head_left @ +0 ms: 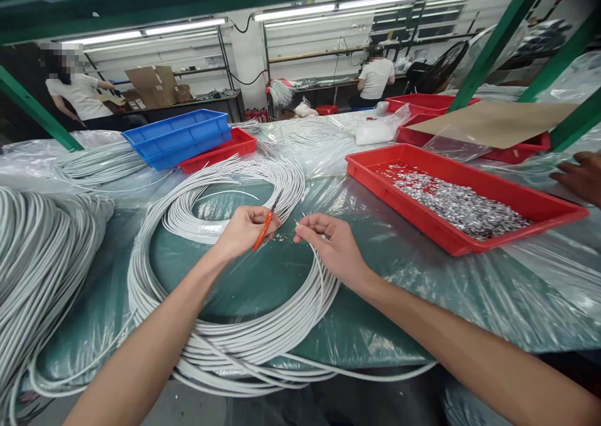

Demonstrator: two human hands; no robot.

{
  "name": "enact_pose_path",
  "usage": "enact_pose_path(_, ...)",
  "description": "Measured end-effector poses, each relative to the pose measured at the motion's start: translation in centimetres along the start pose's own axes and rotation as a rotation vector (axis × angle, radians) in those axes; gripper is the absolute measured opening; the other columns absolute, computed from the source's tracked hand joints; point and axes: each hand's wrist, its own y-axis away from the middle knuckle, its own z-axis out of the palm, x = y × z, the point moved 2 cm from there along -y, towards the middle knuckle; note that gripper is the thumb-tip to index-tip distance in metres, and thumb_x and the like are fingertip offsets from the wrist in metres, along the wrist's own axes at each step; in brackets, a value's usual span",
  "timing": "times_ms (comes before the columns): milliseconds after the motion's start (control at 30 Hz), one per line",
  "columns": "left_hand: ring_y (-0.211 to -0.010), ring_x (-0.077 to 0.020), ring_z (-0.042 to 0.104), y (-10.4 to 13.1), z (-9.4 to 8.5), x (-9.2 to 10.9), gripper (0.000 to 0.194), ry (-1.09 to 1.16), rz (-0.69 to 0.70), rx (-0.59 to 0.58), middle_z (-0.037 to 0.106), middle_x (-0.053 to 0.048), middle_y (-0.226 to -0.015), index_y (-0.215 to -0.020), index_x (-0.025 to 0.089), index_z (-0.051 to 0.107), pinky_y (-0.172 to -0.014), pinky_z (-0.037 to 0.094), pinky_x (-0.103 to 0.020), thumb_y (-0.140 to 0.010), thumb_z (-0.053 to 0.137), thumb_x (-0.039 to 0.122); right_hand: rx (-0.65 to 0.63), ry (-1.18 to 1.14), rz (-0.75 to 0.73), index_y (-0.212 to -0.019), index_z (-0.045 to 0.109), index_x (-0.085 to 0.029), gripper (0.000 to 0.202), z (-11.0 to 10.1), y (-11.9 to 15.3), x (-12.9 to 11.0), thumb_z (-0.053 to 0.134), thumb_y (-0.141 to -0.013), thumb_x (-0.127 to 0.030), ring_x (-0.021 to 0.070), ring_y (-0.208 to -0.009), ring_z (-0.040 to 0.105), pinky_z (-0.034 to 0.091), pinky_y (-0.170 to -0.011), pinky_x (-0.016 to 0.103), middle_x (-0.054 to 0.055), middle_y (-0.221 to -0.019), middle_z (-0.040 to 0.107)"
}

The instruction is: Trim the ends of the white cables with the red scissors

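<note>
My left hand (248,228) is closed round a small orange-handled tool (263,230) whose dark, narrow tip points up and away; its exact kind is unclear. Close by on the right, my right hand (331,244) pinches the end of a white cable (315,250) between thumb and fingers, with a thin tip sticking out toward the left. Both hands hover above a large coil of white cable (263,338). Tiny metal bits (280,238) lie on the table between them. A smaller loop of cable (188,216) rests behind my left hand.
Right of the hands stands a red tray (404,203) holding many small metal pieces (460,207). A thick cable bundle (42,269) lies at left, a blue bin (183,139) behind. Another person's hand (582,176) reaches in at the right edge. Green posts (502,44) frame the bench.
</note>
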Motion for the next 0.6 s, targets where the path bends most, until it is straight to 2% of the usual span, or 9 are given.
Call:
enact_pose_path(133,-0.046,-0.0056,0.042,-0.4,-0.7,-0.5,0.011,-0.019,-0.044,0.034,0.052,0.004,-0.052,-0.061,0.013,0.060,-0.045,0.030,-0.018,-0.066,0.062,0.022,-0.001,0.010,0.008,-0.077,0.065,-0.016,0.022,0.0,0.0,0.0,0.066,-0.084,-0.037,0.0160,-0.068,0.061,0.045,-0.066,0.028,0.004,-0.070,0.069)
enact_pose_path(233,-0.044,-0.0062,0.043,-0.6,-1.0,-0.7,0.012,-0.044,-0.071,0.078,0.053,0.003,-0.051,-0.064,0.012,0.062,-0.042,0.028,-0.018,-0.066,0.059,0.024,-0.001,0.003,0.009,-0.077,0.064,-0.016,0.023,0.0,0.0,0.0,0.066,-0.084,-0.038,0.0156,-0.068,0.060,0.045,-0.067,0.029,0.003,-0.070,0.068)
enact_pose_path(400,-0.045,-0.0063,0.043,-0.8,-0.9,-0.9,0.015,-0.048,-0.057,0.081,0.055,0.002,-0.052,-0.065,0.012,0.063,-0.044,0.031,-0.018,-0.066,0.061,0.026,-0.013,-0.022,0.002,-0.079,0.061,-0.017,0.025,-0.2,-0.2,0.3,0.066,-0.085,-0.040,0.0145,-0.067,0.057,0.043,-0.066,0.028,0.002,-0.070,0.065)
enact_pose_path(600,-0.045,-0.0060,0.043,-0.9,-0.8,-1.3,0.015,-0.083,-0.038,0.069,0.055,0.002,-0.052,-0.063,0.012,0.061,-0.045,0.031,-0.018,-0.068,0.060,0.026,-0.023,-0.075,-0.064,-0.078,0.054,-0.018,0.028,-0.6,-0.6,0.4,0.063,-0.088,-0.043,0.0102,-0.056,0.045,0.037,-0.056,0.025,-0.003,-0.063,0.050)
